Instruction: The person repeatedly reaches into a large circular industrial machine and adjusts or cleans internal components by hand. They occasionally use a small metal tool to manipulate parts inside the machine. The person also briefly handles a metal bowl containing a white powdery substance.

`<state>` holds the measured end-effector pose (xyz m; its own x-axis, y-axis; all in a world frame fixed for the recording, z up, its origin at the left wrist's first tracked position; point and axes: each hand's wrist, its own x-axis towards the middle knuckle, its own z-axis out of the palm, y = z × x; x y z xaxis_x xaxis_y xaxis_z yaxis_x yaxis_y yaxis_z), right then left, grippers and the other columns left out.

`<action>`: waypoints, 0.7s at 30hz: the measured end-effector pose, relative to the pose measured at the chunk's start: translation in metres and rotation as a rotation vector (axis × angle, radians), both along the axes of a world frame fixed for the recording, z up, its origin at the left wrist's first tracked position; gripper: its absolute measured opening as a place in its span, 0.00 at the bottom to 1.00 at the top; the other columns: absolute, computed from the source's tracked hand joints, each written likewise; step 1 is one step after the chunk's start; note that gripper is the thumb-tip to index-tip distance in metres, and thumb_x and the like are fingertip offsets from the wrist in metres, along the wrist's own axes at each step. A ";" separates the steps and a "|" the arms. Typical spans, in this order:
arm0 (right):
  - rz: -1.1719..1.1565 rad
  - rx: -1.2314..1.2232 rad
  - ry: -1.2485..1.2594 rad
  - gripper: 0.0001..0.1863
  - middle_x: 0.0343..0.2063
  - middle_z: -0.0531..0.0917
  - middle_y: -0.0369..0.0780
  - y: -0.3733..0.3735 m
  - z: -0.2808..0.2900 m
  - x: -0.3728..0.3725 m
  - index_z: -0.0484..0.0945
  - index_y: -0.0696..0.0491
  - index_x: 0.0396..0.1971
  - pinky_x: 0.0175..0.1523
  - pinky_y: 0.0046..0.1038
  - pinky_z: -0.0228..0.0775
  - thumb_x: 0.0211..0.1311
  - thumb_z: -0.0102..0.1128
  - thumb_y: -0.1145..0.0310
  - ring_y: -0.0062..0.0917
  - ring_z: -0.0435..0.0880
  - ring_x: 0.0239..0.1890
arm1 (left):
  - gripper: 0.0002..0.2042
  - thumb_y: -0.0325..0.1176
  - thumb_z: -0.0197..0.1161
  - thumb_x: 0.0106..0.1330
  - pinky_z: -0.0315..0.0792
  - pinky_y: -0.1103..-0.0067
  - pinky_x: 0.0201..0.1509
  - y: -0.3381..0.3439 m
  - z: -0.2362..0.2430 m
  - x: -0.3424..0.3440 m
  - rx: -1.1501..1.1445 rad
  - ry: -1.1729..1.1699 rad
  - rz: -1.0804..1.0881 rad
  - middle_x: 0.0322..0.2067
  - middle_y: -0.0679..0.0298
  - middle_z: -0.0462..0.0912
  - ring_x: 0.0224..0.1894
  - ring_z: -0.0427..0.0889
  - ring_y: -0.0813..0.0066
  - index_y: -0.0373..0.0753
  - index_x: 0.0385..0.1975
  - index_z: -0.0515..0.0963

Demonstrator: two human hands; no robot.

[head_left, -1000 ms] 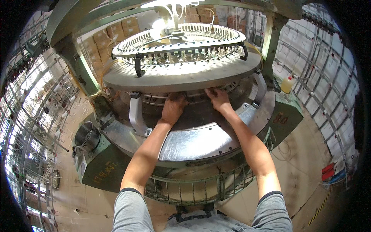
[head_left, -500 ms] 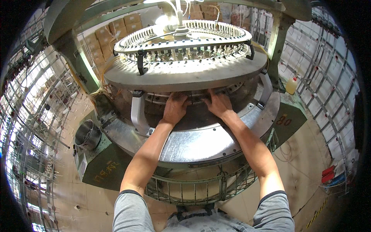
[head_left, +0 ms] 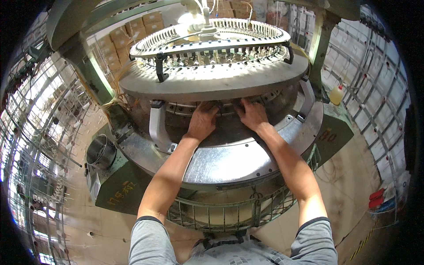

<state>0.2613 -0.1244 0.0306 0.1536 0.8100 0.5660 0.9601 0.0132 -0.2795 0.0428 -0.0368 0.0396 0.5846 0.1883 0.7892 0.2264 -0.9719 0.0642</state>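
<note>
A large circular knitting machine stands before me. Both my hands reach into the shaded gap beneath its round upper plate. My left hand is at the segmented metal ring below that plate, its fingers bent inward and closed. A short way to its right, my right hand is at the same ring, thumb and fingers drawn in toward it. Shadow and the plate hide the fingertips, so anything small between them cannot be made out. Below my wrists curves a shiny metal bed.
Pale curved brackets hold the plate at either side. A metal pot sits at the left, a bottle of yellow liquid at the right. Green railing curves below my arms. Wire racks and cartons stand around.
The view has shifted slightly. Both hands stay at the ring under the plate; the right thumb and fingers are a little closer together than before.
</note>
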 end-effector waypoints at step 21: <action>0.015 0.069 0.011 0.16 0.32 0.86 0.48 0.007 -0.009 0.004 0.74 0.55 0.45 0.41 0.49 0.77 0.65 0.63 0.61 0.51 0.85 0.34 | 0.19 0.17 0.61 0.52 0.75 0.57 0.58 0.001 0.000 0.005 -0.064 0.099 0.093 0.47 0.46 0.80 0.53 0.77 0.41 0.32 0.46 0.80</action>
<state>0.2655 -0.1173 0.0218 0.1485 0.7710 0.6193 0.9565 0.0470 -0.2878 0.0481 -0.0356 0.0399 0.6363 0.2938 0.7133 0.3239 -0.9409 0.0986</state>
